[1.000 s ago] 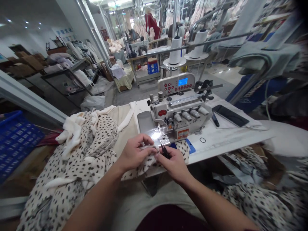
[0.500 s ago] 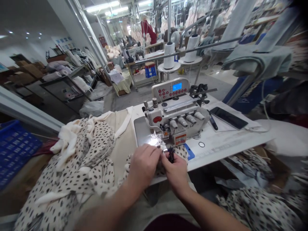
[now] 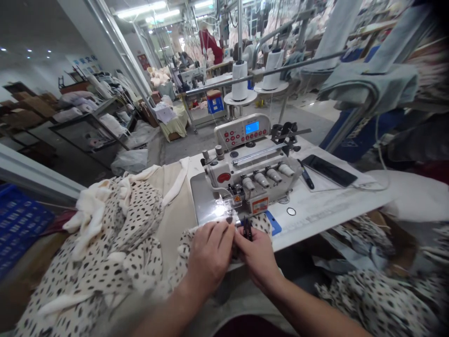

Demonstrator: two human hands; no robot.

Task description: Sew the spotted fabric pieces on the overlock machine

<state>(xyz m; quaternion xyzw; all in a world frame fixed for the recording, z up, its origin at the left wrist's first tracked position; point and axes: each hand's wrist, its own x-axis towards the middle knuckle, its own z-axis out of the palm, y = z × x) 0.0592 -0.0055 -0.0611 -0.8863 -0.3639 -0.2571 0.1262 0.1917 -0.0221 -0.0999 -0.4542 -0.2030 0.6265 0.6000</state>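
An overlock sewing machine (image 3: 252, 164) with a lit blue display stands on the white table. Just in front of its presser foot, my left hand (image 3: 209, 250) presses and pinches the edge of a cream fabric piece with dark spots (image 3: 185, 243). My right hand (image 3: 258, 255) is beside it, thumb and fingertips close to the left ones at the cloth edge. Black thread snips (image 3: 247, 229) stick up out of the right hand's curled fingers. Some of the spotted cloth shows behind the right hand, near a blue plate (image 3: 274, 223). My fingers partly hide the held edge.
A heap of spotted garments (image 3: 115, 238) covers the table's left side. To the right lie a phone (image 3: 329, 169), a dark pen-like tool (image 3: 307, 177) and a black ring (image 3: 291, 211). Thread cones (image 3: 240, 82) stand behind. More spotted cloth (image 3: 372, 295) lies low at right.
The view has shifted slightly. My left hand sits a little lower, and more spotted cloth shows above its fingers by the presser foot. My right hand still has the snips.
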